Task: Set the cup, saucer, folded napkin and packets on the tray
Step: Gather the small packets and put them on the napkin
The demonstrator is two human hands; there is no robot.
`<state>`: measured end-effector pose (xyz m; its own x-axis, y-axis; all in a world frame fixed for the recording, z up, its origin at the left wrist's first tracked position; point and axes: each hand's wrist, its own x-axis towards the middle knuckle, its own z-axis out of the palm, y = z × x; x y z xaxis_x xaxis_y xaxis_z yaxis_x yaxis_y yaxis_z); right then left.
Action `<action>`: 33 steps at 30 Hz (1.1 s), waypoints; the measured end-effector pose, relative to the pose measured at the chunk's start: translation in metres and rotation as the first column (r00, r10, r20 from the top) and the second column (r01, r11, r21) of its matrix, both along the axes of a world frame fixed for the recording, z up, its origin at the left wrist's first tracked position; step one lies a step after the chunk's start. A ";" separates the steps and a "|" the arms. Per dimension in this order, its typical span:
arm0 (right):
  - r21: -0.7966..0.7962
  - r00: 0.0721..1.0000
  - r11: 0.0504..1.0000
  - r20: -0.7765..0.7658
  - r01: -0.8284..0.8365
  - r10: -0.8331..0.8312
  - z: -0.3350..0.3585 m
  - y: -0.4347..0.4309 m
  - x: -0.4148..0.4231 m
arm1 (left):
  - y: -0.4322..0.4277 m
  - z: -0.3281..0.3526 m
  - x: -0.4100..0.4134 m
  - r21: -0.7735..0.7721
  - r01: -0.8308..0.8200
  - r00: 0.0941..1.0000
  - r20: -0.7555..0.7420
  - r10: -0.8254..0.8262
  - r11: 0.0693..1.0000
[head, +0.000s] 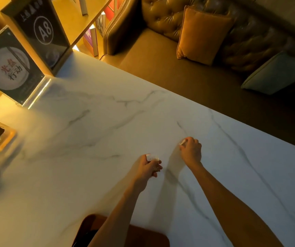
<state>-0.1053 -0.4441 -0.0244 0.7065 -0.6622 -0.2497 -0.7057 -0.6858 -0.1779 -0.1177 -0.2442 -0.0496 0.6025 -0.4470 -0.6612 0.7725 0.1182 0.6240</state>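
**Q:** Which step is in hand?

**A:** Collecting the packets, by my judgement. At far left a glass dish (4, 139) holds a dark, rough slab, which is no part of the task. My left hand (147, 168) has its fingers curled round a packet (152, 157). It is small, white, flat and papery with fine print, and it is held close over the table (107, 122). My right hand (191, 150), a little farther out, pinches a second packet (182, 142) between thumb and fingertips. Only a thin white edge shows, and I cannot tell whether it touches the table.

**Q:** What is the surface?

**A:** Polished white marble with grey veins, hard and smooth. Thin paper would lie flush on it, so a packet likely needs a pinch at one edge.

**Q:** What does the next move call for?

**A:** Carry both packets to the tray and lay them flat. I cannot identify the tray, cup, saucer or napkin in view. A brown rounded shape (143, 234) at the near edge could be a seat or a tray. Locate the tray first.
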 end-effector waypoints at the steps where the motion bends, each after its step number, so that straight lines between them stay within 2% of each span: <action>1: 0.067 0.999 0.997 -0.026 0.044 -0.042 -0.001 0.001 -0.002 | 0.002 0.002 0.001 -0.046 -0.027 0.998 -0.053 0.025 0.999; 2: 0.194 0.993 0.974 -0.048 0.119 -0.112 -0.002 0.001 -0.004 | 0.005 0.003 0.001 -0.078 -0.064 0.992 -0.114 0.055 0.995; 3: 0.374 0.977 0.903 -0.072 0.212 -0.200 0.000 0.004 -0.007 | 0.008 0.004 0.001 -0.103 -0.096 0.983 -0.165 0.078 0.990; 5: 0.710 0.944 0.636 -0.130 0.303 -0.304 0.010 0.014 -0.018 | 0.012 0.006 0.001 -0.133 -0.129 0.968 -0.231 0.095 0.983; 6: 0.796 0.948 0.537 -0.138 0.278 -0.287 0.014 0.019 -0.025 | 0.015 0.007 0.001 -0.143 -0.135 0.964 -0.250 0.096 0.980; 8: 0.869 0.969 0.458 -0.091 0.190 -0.230 0.022 0.033 -0.039 | 0.019 0.010 0.001 -0.159 -0.134 0.960 -0.265 0.088 0.978; 9: 0.868 0.976 0.477 -0.033 0.134 -0.215 0.025 0.041 -0.045 | 0.022 0.012 0.002 -0.172 -0.130 0.960 -0.267 0.080 0.976; 11: 0.771 0.963 0.637 0.170 0.003 -0.211 0.031 0.060 -0.056 | 0.027 0.016 0.002 -0.203 -0.119 0.957 -0.285 0.058 0.972; 13: 0.582 0.885 0.804 0.431 -0.124 -0.176 0.039 0.079 -0.069 | 0.031 0.024 0.001 -0.268 -0.107 0.945 -0.326 0.014 0.957; 15: 0.381 0.772 0.881 0.634 -0.281 -0.029 0.046 0.095 -0.080 | 0.032 0.033 0.001 -0.345 -0.062 0.940 -0.337 -0.062 0.937; 17: 0.229 0.708 0.869 0.683 -0.440 0.179 0.050 0.105 -0.092 | 0.032 0.041 0.001 -0.388 -0.020 0.942 -0.316 -0.113 0.922; 19: 0.184 0.704 0.815 0.627 -0.550 0.333 0.047 0.110 -0.103 | 0.030 0.051 0.000 -0.416 -0.006 0.951 -0.285 -0.124 0.909; 23: 0.233 0.736 0.780 0.558 -0.581 0.383 0.044 0.111 -0.114 | 0.028 0.064 -0.002 -0.425 0.112 0.977 -0.118 -0.178 0.898; 25: 0.261 0.761 0.802 0.560 -0.537 0.328 0.045 0.110 -0.116 | 0.028 0.064 -0.007 -0.433 0.089 0.976 -0.143 -0.166 0.897; 27: 0.395 0.838 0.843 0.534 -0.365 0.113 0.049 0.112 -0.117 | 0.025 0.061 -0.010 -0.375 0.049 0.976 -0.177 -0.123 0.926; 28: 0.459 0.847 0.847 0.532 -0.270 -0.019 0.050 0.113 -0.117 | 0.024 0.060 -0.011 -0.327 0.058 0.982 -0.154 -0.114 0.943; 31: 0.632 0.841 0.773 0.442 -0.045 -0.312 0.052 0.111 -0.114 | 0.018 0.057 -0.014 -0.192 0.116 0.991 -0.049 -0.127 0.975; 33: 0.677 0.863 0.735 0.359 0.021 -0.355 0.051 0.107 -0.113 | 0.015 0.058 -0.015 -0.162 0.148 0.988 -0.025 -0.154 0.976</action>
<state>-0.2185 -0.3371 0.0262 0.7222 -0.5937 -0.3550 -0.5334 -0.1512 -0.8322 -0.1331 -0.2288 0.0080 0.4962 -0.6325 -0.5948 0.8112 0.0936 0.5773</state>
